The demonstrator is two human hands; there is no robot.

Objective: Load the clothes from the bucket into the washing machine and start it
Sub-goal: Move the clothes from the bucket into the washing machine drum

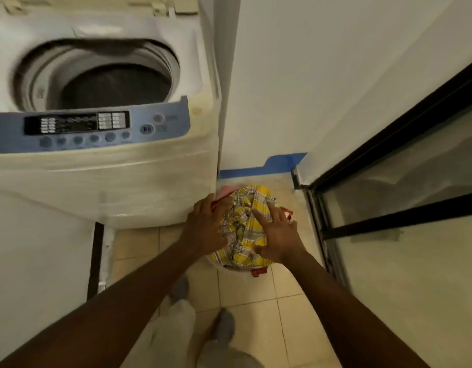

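Observation:
A white top-loading washing machine [104, 171] stands at the left with its lid up and its dark drum [115, 86] open. Its blue control panel [91, 128] faces me. On the floor to its right sits a white bucket [229, 268], heaped with clothes. A yellow plaid garment [245, 208] lies on top, with pink and red cloth beneath it. My left hand [207, 227] presses against the left side of the pile, fingers curled into the cloth. My right hand [278, 235] rests on the right side with fingers spread.
A white wall [309, 88] with a blue strip at its foot rises behind the bucket. A dark-framed glass door [388, 221] stands at the right. The floor is beige tile [256, 301]. My feet in grey shoes [224, 325] are below the bucket.

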